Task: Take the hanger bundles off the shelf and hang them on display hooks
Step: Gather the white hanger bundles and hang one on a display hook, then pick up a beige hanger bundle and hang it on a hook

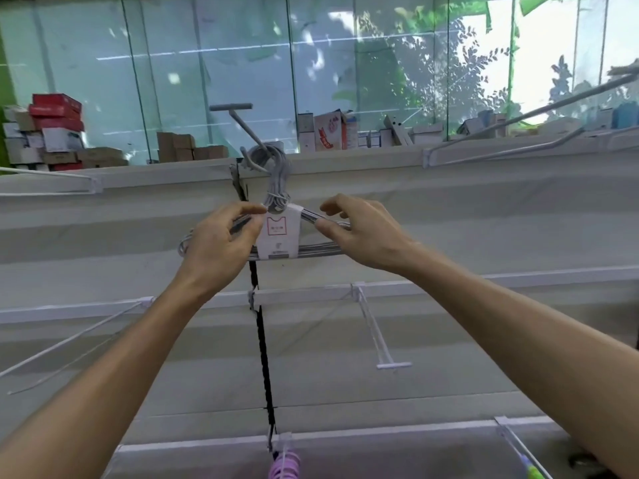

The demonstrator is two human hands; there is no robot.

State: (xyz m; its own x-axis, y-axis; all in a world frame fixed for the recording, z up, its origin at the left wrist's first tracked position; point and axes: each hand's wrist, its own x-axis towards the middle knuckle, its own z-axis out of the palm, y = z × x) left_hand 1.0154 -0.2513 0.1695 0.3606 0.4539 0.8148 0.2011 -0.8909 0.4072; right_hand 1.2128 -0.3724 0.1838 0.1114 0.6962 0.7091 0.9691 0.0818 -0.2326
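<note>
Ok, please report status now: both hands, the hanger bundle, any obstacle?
Left hand and right hand each grip a shoulder of the grey hanger bundle. Its hooks sit over the display hook. No obstacle seen.

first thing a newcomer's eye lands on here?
Centre frame: a grey hanger bundle with a white label, its hooks looped over a display hook on the panel. The left hand and right hand grip its two shoulders. A pink hanger bundle peeks in at the bottom edge.

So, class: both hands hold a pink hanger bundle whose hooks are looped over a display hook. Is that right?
Not quite: the hanger bundle is grey, not pink, as the head view shows. The left hand and right hand hold it, hooks looped over the display hook.
</note>
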